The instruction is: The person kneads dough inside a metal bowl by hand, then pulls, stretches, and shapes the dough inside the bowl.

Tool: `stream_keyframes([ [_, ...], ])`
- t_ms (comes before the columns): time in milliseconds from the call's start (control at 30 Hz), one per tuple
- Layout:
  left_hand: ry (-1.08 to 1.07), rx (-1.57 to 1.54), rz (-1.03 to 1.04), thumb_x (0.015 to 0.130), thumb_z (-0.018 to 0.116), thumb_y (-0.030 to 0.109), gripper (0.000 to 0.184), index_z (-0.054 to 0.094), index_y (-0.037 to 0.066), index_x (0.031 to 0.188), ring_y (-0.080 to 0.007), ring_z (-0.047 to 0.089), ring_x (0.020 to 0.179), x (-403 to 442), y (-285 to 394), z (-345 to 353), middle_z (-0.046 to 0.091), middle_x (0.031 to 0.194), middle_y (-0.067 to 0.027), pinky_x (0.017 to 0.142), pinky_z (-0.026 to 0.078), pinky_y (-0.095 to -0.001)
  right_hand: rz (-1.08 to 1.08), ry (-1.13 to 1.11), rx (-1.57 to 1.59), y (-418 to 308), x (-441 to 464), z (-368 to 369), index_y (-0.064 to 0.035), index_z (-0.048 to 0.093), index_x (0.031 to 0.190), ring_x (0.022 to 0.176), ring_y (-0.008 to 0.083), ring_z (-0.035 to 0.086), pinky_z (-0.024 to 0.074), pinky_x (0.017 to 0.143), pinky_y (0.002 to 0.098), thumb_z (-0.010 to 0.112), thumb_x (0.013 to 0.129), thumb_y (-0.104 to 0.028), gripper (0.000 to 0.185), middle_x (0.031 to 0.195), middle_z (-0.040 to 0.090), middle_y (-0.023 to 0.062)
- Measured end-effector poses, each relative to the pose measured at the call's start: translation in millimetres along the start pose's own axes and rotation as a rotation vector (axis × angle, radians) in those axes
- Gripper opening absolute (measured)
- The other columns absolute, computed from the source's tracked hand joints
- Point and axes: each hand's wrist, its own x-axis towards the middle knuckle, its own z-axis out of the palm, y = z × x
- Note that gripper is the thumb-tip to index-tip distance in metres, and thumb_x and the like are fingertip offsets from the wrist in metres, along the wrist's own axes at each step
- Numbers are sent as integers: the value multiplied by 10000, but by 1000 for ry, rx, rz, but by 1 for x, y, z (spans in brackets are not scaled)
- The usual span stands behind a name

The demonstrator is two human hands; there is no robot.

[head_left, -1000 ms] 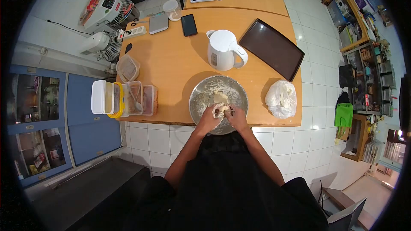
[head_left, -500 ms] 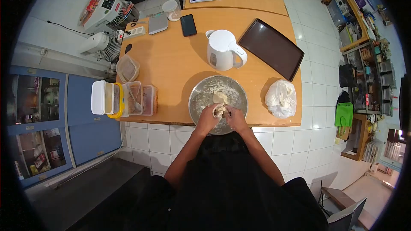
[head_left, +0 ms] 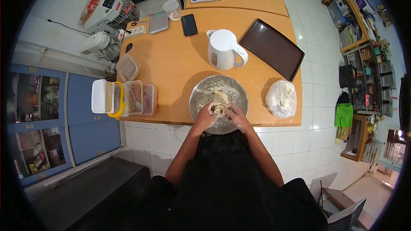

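A round metal bowl [head_left: 198, 90] stands at the front edge of the wooden table, its inner wall smeared with flour and bits of dough. Pale dough [head_left: 221, 97] lies inside it, and part of the lump reaches in between my hands. My left hand [head_left: 207, 116] curls round the near left side of the dough. From the right, my right hand [head_left: 237, 116] has its fingers bent onto the same lump. Both hands are dusted with flour or sticky dough. Some fingertips are hidden in the dough.
Behind the bowl stands a white electric kettle [head_left: 221, 51], with a dark baking tray [head_left: 272, 48] to its right. A white plastic bag [head_left: 281, 99] sits at the right edge. Plastic containers [head_left: 135, 98] line the left edge. A phone [head_left: 189, 25] and scale [head_left: 159, 23] lie farther back.
My hands have spread slightly apart over the dough, and the right hand has turned so more of its floury back shows. The bowl and the things around it stay in place.
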Motion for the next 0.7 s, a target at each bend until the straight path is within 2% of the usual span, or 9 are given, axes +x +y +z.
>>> stream_keyframes([
  [67, 40, 159, 7, 798, 627, 89, 362, 602, 3, 1148, -259, 659, 960, -6, 19, -3, 680, 1024, -182, 835, 503, -344, 40, 11, 62, 0, 0, 1, -36, 571, 1159, 806, 88, 555, 441, 729, 233, 641, 919, -210, 305, 902, 617, 1],
  [167, -90, -64, 21, 824, 630, 118, 389, 579, -1, 1191, -226, 642, 972, -1, -1, -4, 669, 1066, -151, 834, 504, -343, -12, 8, -4, 14, 8, -1, -39, 574, 1161, 814, 82, 555, 444, 733, 235, 645, 922, -216, 306, 916, 620, -2],
  [267, -125, -198, -75, 861, 599, 142, 413, 561, -19, 1240, -172, 596, 972, -9, 27, -9, 643, 1105, -81, 845, 485, -311, -78, -14, -68, 23, 12, -5, -33, 579, 1159, 832, 85, 567, 453, 745, 244, 641, 927, -214, 300, 949, 628, 6],
  [367, -172, -563, -177, 897, 592, 185, 397, 564, -25, 1234, -145, 588, 968, -13, 21, -10, 642, 1102, -78, 784, 492, -280, -128, -20, -5, 30, 15, -5, -22, 576, 1171, 859, 94, 579, 461, 770, 252, 630, 934, -194, 298, 977, 638, 21],
  [467, -142, -479, -247, 905, 609, 185, 376, 580, -19, 1220, -119, 590, 924, -6, 12, -8, 649, 1073, -67, 737, 503, -255, -91, 15, 34, 21, 10, -1, -12, 562, 1199, 904, 109, 583, 462, 811, 258, 624, 934, -175, 318, 993, 644, 34],
  [567, -177, -241, -51, 890, 625, 123, 345, 594, -23, 1202, -113, 604, 875, -7, 20, -10, 658, 1041, -54, 723, 524, -265, -12, 18, 152, 11, 2, -1, -15, 538, 1242, 969, 117, 574, 454, 833, 261, 632, 929, -176, 364, 1047, 633, 38],
  [633, -117, -261, -87, 875, 638, 94, 308, 617, -9, 1165, -107, 607, 866, -9, 27, -10, 665, 1028, -52, 673, 519, -246, 55, 26, 272, 8, -1, -1, -15, 504, 1283, 1010, 123, 565, 450, 849, 266, 645, 921, -172, 419, 1094, 619, 47],
  [700, -82, -327, -97, 866, 643, 72, 292, 628, -3, 1148, -103, 611, 858, -9, 27, -6, 670, 1018, -52, 647, 518, -238, 9, 6, 253, 9, -2, 1, -21, 465, 1317, 1032, 137, 560, 448, 868, 276, 670, 902, -165, 484, 1128, 604, 62],
])
